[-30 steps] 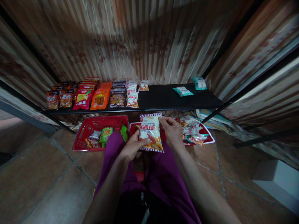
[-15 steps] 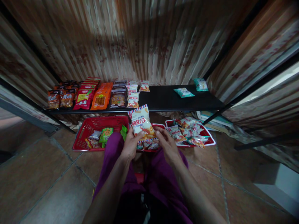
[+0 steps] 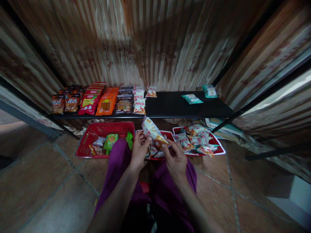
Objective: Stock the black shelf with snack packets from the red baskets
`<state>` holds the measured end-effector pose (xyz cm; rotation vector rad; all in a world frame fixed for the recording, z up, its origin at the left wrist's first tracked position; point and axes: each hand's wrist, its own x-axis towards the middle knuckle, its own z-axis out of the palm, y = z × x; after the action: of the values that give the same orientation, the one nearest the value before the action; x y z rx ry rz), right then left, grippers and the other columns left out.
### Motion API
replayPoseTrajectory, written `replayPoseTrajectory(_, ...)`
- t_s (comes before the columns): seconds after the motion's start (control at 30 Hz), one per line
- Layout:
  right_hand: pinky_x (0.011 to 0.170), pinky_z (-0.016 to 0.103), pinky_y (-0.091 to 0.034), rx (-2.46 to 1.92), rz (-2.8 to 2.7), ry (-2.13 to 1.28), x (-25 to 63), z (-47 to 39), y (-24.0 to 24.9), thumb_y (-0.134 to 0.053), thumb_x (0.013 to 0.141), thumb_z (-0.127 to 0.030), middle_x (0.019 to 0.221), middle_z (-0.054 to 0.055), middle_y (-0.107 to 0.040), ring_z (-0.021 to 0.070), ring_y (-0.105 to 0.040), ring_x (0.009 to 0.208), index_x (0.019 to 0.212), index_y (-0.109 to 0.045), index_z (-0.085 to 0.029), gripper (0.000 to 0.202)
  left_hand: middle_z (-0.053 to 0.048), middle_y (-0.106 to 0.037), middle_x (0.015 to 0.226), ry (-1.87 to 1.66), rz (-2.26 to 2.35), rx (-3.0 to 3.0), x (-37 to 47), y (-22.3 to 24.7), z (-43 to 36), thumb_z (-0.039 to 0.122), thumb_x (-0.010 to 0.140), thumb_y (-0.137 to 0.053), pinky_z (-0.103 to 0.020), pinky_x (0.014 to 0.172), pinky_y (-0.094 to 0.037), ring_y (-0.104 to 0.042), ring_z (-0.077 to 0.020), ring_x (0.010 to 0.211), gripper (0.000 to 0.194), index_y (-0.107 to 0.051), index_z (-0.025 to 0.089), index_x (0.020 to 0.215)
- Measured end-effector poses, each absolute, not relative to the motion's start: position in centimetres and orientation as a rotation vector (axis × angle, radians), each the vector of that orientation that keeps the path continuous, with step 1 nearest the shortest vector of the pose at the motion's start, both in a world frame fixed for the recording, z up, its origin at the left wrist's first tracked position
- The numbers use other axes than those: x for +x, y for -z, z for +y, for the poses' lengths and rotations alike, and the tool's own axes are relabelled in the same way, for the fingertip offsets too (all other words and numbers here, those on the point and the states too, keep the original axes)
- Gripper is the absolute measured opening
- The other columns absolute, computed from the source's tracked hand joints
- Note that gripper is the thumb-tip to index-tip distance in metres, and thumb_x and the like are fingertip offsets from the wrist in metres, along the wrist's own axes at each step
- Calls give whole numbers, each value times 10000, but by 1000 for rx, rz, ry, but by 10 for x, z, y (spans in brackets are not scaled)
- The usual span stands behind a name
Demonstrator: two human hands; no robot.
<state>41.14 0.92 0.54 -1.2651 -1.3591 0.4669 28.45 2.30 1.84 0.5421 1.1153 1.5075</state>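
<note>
Holding a pack (image 3: 156, 132) in both hands, just below the front edge of the shelf (image 3: 179, 105), with the upper end close by that edge in view (touching or merely in front, cannot tell). Slants along its length: one end up toward the shelf, the other down away from it and rightward, turned partly on its side.

Gripping with the left hand (image 3: 139, 152) on the edge away from the shelf, thumb against the wrapper, other fingers partly hidden. Narrow around the lower end with the right hand (image 3: 175, 158), thumb and fingers at the corner; cannot tell how firmly. Reaches shelfward from both sets of fingers, and leftward from the right ones. Nearer to the shelf, and to the raised end, with the left hand.

Beyond that end, at the shelf's front and slightly left: a column of white packs (image 3: 139, 106), with a lone pack (image 3: 151, 92) behind and right, toward the shelf's back. On the shelf's right part, two teal packs (image 3: 191, 99), apart from each other. Below the shelf's left half, a red basket (image 3: 84, 142); below its middle, a second basket (image 3: 169, 134), partly covered by both hands; farther right, a white-rimmed basket (image 3: 221, 152), heaped with similar packs.
</note>
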Motion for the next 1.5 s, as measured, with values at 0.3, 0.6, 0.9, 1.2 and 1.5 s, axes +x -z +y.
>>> replayPoseTrajectory(0.3,716,313,-460,-1002,-1789,94,409,-7,-5,-537,799,-27,823,16,-569,169,-526,806,1184,-609,-371,521,-12,-672,892,-1552,816,350,277,-34,27,420,660,-744,-251,728,-451,-629,-139,784,372,-607,197,925)
replayPoseTrajectory(0.6,848,396,-476,-1302,-1015,-844,396,-29,16,-613,798,-378,1070,65,-621,216,-583,983,1132,-573,-240,363,-19,-694,897,-1640,777,243,268,-33,31,352,629,-755,-251,748,-461,-640,-141,783,348,-609,185,897)
replayPoseTrajectory(0.9,582,209,-496,-1161,-458,-1524,385,-24,4,-867,472,-357,721,-10,-677,111,-603,630,743,-687,-179,371,0,-686,772,-1579,819,309,273,-29,26,328,633,-738,-261,715,-436,-645,-166,759,288,-623,177,851)
replayPoseTrajectory(1.2,529,170,-471,-1218,-375,-1442,389,-22,10,-890,379,-327,643,-28,-652,80,-562,559,655,-685,-171,378,-9,-663,681,-1656,948,331,263,-36,35,404,595,-753,-245,638,-422,-608,-134,633,312,-613,155,721)
replayPoseTrajectory(1.5,553,215,-444,-1225,-520,-1374,391,-26,21,-852,495,-365,603,-28,-630,104,-540,564,647,-672,-178,301,27,-594,538,-1690,1110,465,261,-28,40,479,619,-716,-212,523,-363,-500,-89,489,340,-616,154,620)
